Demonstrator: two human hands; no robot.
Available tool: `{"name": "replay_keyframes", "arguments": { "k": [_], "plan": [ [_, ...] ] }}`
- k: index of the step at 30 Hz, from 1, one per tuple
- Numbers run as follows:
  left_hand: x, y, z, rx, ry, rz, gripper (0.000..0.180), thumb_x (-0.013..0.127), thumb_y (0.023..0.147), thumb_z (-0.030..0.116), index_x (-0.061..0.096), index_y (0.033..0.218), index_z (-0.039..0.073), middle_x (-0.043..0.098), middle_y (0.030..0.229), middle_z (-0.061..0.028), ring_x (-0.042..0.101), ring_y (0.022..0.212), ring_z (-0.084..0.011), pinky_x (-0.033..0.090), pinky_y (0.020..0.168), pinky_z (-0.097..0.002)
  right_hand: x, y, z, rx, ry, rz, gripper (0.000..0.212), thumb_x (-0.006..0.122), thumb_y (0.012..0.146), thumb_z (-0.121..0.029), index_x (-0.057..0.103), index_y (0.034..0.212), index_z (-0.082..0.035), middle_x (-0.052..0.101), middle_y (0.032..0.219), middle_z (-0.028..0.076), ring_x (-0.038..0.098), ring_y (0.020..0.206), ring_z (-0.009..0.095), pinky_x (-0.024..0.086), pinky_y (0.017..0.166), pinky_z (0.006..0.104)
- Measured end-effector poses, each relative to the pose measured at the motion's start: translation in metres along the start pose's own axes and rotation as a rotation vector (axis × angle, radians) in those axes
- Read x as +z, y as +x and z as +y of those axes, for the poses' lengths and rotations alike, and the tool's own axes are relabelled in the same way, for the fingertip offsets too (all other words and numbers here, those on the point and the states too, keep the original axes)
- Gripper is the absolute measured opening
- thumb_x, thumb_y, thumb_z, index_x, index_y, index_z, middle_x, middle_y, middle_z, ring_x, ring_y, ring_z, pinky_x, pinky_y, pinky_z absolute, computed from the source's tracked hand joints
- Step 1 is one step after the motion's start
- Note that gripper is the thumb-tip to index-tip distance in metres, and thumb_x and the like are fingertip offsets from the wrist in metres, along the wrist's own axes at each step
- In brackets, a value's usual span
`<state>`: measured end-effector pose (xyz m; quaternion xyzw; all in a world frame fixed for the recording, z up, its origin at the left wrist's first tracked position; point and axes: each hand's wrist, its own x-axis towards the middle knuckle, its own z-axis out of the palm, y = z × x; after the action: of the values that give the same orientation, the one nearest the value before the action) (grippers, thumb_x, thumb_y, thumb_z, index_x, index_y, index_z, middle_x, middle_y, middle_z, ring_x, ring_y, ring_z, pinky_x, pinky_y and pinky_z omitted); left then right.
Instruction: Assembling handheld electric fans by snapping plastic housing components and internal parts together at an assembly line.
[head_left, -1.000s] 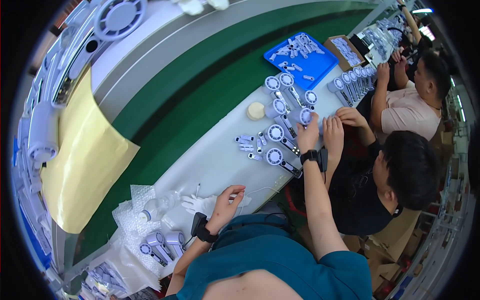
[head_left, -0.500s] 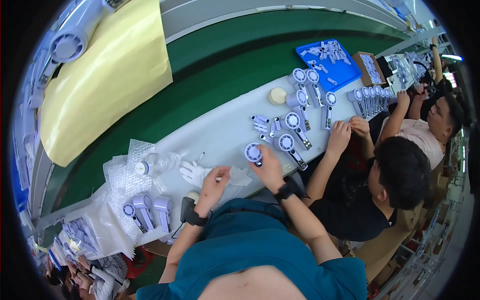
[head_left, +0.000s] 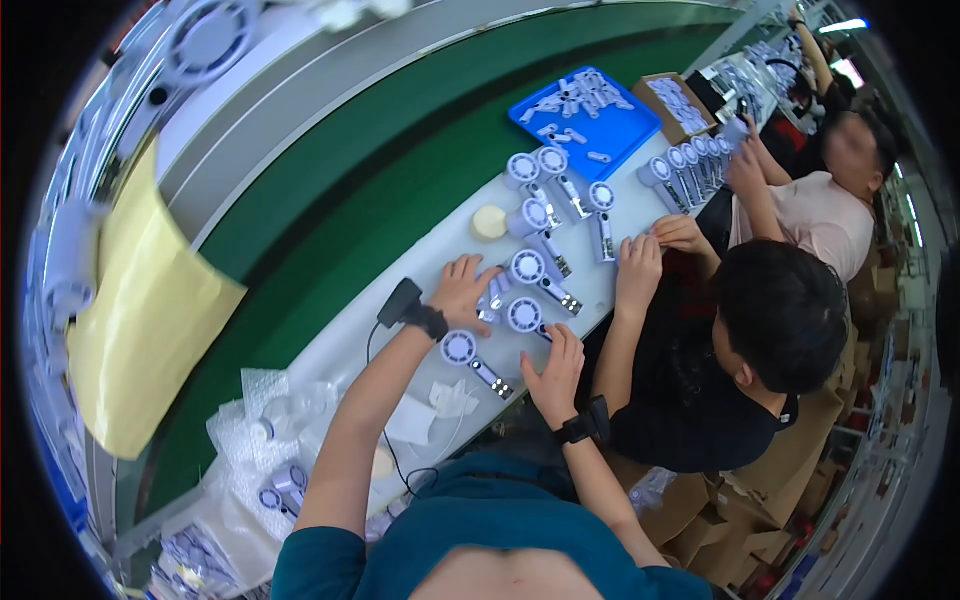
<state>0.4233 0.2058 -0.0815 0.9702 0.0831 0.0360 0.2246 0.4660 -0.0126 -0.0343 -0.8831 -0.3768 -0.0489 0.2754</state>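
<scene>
My left hand (head_left: 463,292) reaches over the white table with its fingers spread, among small lavender handle pieces (head_left: 497,291) that it partly covers. Just below it lies a lavender handheld fan (head_left: 459,348), its handle showing bare metal contacts. My right hand (head_left: 556,375) is open, thumb apart from the fingers. Its fingertips are at the handle of another fan (head_left: 525,315) and hide the handle's end; whether they touch it I cannot tell. Farther along lies a similar fan (head_left: 527,266) with its handle open.
More fans (head_left: 533,216) and a round cream disc (head_left: 489,223) lie farther off. A blue tray (head_left: 625,142) holds loose pieces beside a cardboard box (head_left: 645,92). A co-worker in black (head_left: 660,400) sits close on my right. Bubble wrap (head_left: 238,435) covers the near left.
The fan my right hand held is now on the table. My left hand has moved forward and right to the small pieces; my right hand has shifted right and nearer to me. The view has turned.
</scene>
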Motion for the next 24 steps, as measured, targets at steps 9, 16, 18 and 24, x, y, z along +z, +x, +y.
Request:
{"name": "replay_keyframes", "arguments": {
  "k": [9, 16, 18, 24],
  "plan": [
    [0.018, 0.014, -0.025, 0.378, 0.034, -0.142, 0.060, 0.065, 0.068, 0.044, 0.048, 0.119, 0.018, 0.043, 0.121, -0.0149, 0.041, 0.106, -0.0317, 0.032, 0.089, -0.0438, 0.030, 0.022, 0.037, 0.104, -0.062, -0.215, 0.035, 0.068, 0.069, -0.017, 0.053, 0.099, -0.004, 0.052, 0.091, 0.010, 0.048, 0.090, 0.029, 0.036, 0.077, 0.0400],
    [0.033, 0.018, -0.017, 0.387, 0.166, -0.082, 0.039, 0.061, 0.075, 0.037, 0.055, 0.107, 0.017, 0.049, 0.105, -0.0115, 0.049, 0.092, -0.0282, 0.043, 0.075, -0.0374, 0.019, 0.020, 0.035, 0.166, 0.154, -0.152, 0.036, 0.070, 0.067, -0.016, 0.054, 0.097, -0.003, 0.052, 0.084, 0.010, 0.049, 0.080, 0.028, 0.039, 0.070, 0.0366],
    [0.032, 0.016, -0.015, 0.303, 0.176, -0.068, 0.037, 0.061, 0.076, 0.035, 0.054, 0.108, 0.016, 0.048, 0.101, -0.0109, 0.052, 0.084, -0.0277, 0.047, 0.067, -0.0358, 0.020, 0.023, 0.030, 0.155, 0.173, -0.144, 0.035, 0.070, 0.066, -0.016, 0.055, 0.095, -0.003, 0.052, 0.082, 0.010, 0.050, 0.078, 0.028, 0.039, 0.068, 0.0367],
    [0.021, 0.005, -0.029, -0.046, 0.077, -0.044, 0.038, 0.062, 0.076, 0.028, 0.051, 0.108, 0.012, 0.046, 0.097, -0.0116, 0.055, 0.074, -0.0286, 0.050, 0.061, -0.0358, 0.038, 0.034, 0.015, 0.001, 0.268, -0.200, 0.032, 0.070, 0.066, -0.015, 0.056, 0.092, -0.003, 0.052, 0.081, 0.010, 0.050, 0.075, 0.028, 0.041, 0.067, 0.0364]
  ]
}}
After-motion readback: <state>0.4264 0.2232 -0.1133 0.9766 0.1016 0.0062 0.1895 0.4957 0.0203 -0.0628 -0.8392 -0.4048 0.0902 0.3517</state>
